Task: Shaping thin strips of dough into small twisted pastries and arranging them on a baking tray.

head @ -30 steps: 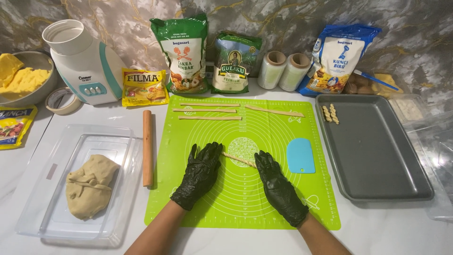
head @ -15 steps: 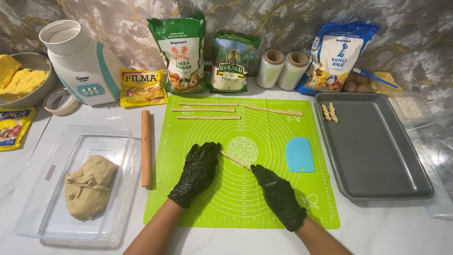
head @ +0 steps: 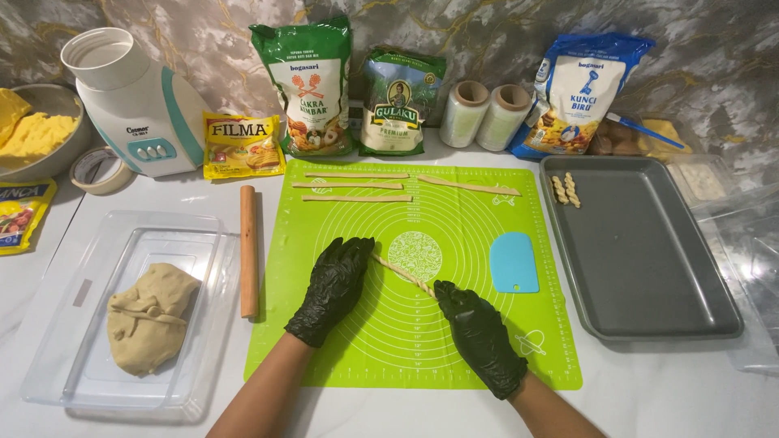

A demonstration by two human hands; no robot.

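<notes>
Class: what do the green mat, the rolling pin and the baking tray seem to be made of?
Green mat: probably silicone, thin, matte, lying flat.
Rolling pin: likely wood, plain reddish-brown, unvarnished look.
Baking tray: apparently metal with a dark grey, dull coating and a rolled rim.

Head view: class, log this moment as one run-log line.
left hand: on dough twist end | right hand: on other end | surface: green mat | nearby: blue scraper
</notes>
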